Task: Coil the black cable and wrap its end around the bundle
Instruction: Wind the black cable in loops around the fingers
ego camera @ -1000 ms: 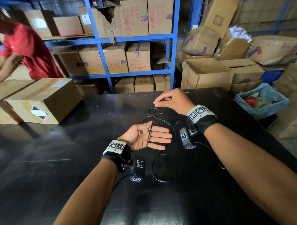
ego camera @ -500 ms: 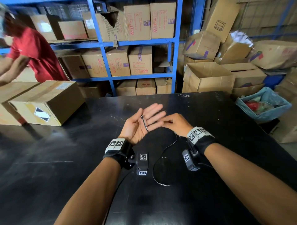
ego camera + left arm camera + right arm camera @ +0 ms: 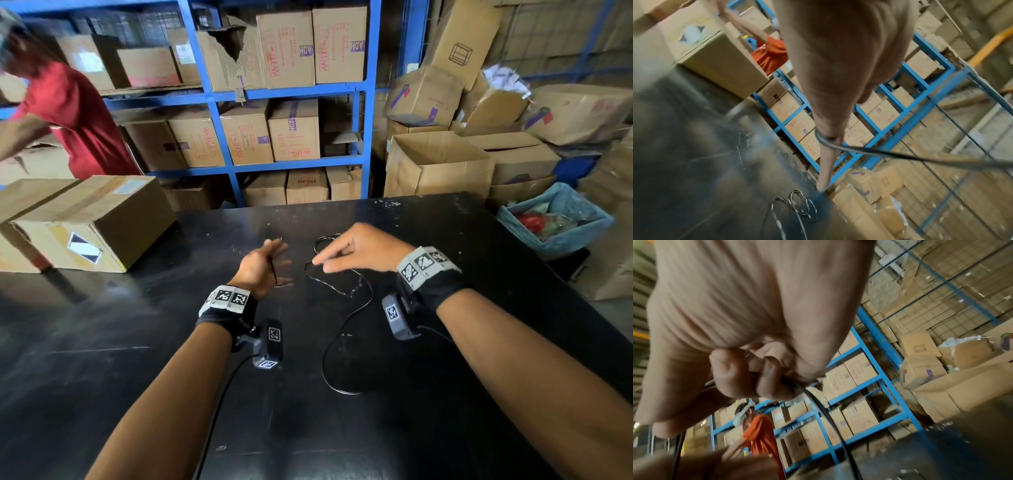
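1. Left hand (image 3: 263, 265): fingers straight and loosely spread, palm turned sideways, held over the black table (image 3: 137, 342). A turn of the black cable (image 3: 342, 329) runs across the palm and round the fingers.
2. Right hand (image 3: 356, 250): thumb and curled fingers pinch the cable, just right of the left hand.
3. Rest of the cable: loose loops on the table under the right hand, one long slack curve trailing toward the body.
4. Cardboard box (image 3: 92, 222) far left on the table.
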